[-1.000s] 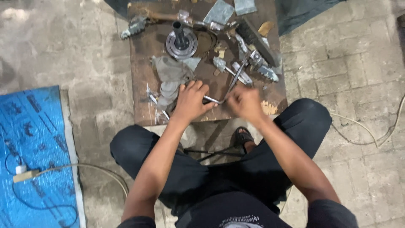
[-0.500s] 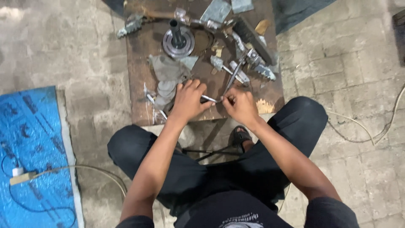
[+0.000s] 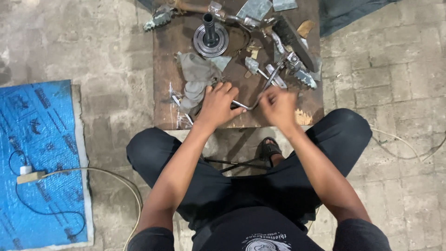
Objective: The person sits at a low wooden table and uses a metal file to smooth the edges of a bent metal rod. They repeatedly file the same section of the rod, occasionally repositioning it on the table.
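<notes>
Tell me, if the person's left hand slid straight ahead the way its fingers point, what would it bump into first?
Probably the crumpled grey rag, which lies on the brown board just beyond the left hand. Past it stands the round metal hub. Depth is hard to judge.

A blue plastic sheet printed with dark markings lies flat on the paved floor at the left of the view, edged in white along its right side. A small white printed emblem shows on the seated person's black shirt at the bottom edge. No screens or signs appear.
</notes>
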